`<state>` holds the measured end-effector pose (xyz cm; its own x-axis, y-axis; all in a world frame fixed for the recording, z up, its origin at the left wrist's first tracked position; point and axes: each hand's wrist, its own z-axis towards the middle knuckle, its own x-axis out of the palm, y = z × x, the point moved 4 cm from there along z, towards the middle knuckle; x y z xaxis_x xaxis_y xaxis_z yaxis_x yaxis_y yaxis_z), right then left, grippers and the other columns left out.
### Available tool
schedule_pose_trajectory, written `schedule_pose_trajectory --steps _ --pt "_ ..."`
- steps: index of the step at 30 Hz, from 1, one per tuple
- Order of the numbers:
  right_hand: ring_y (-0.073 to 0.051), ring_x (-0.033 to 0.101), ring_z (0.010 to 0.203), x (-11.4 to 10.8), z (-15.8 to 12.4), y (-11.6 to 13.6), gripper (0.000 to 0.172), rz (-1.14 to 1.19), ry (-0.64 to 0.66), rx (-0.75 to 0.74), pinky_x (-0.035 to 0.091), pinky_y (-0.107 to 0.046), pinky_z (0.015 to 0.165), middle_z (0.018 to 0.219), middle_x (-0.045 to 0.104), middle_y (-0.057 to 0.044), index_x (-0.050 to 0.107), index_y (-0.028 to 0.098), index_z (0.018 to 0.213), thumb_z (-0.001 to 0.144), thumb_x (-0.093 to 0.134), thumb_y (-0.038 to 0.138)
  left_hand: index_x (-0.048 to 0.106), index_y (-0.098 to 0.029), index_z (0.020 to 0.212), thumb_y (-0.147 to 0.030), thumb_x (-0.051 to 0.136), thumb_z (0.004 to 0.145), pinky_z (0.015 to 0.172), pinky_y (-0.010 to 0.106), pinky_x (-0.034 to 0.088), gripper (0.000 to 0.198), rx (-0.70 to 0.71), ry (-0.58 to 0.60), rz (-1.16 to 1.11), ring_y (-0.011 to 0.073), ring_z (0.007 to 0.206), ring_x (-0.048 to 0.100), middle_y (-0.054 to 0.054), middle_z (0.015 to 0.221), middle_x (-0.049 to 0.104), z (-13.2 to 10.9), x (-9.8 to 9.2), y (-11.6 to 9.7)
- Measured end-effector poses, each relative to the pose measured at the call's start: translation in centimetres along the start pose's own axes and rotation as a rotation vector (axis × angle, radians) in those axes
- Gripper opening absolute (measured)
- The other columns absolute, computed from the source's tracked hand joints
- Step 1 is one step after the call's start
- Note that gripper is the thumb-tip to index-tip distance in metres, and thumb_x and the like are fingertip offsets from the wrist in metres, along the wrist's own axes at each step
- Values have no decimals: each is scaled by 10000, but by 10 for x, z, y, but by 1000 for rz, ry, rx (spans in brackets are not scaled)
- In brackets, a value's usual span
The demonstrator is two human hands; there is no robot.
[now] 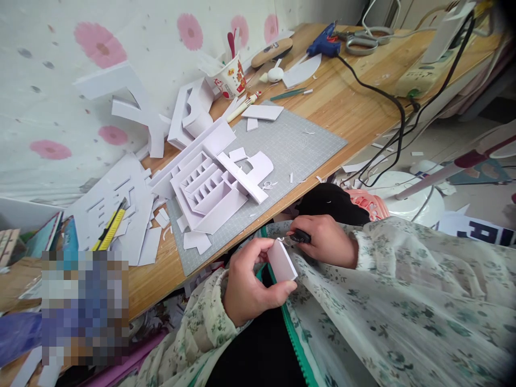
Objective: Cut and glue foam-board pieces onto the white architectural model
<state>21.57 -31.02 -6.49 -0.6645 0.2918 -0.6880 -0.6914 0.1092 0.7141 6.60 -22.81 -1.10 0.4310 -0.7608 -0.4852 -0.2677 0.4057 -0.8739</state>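
Note:
Over my lap, my left hand (255,282) grips a small white rectangular piece of foam board (282,260) between thumb and fingers. My right hand (328,239) is closed around the black handle of a small blade tool (300,236), most likely a craft knife. Its thin metal tip meets the board's upper edge, where a small curled shaving shows. Just beyond, a white foam board model (209,188) with step-like compartments lies on the grey cutting mat (310,140). White offcuts (197,242) lie at the mat's near left corner.
A yellow utility knife (108,230) lies on cut sheets at the left. Farther back are a paper cup (230,78), a pen (244,106), a blue glue gun (324,42) and scissors (363,42). Black cords (387,102) hang over the table's right edge.

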Motion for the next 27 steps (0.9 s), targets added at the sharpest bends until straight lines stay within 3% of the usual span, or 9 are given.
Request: schedule_pose_trajectory --steps 8,17,27 --pt "-185 629 723 6 1 -12 81 21 47 135 419 -268 654 786 679 -47 632 173 812 784 569 215 589 -190 1051 -308 761 586 736 308 519 509 43 31 -28 190 792 606 44 921 626 0 2 -1" --pt "-153 616 698 -6 -3 7 79 152 -7 -58 426 -244 648 758 675 -33 621 167 802 798 552 204 578 -186 1093 -330 752 624 790 317 517 521 7 23 -59 197 834 610 57 951 624 0 -1 6" --pt "-159 630 707 -6 -3 6 93 95 -19 -53 430 -249 649 784 688 -40 632 166 829 781 554 187 572 -193 1080 -343 751 628 756 325 517 509 7 37 -58 199 799 602 58 907 632 -1 -1 5"
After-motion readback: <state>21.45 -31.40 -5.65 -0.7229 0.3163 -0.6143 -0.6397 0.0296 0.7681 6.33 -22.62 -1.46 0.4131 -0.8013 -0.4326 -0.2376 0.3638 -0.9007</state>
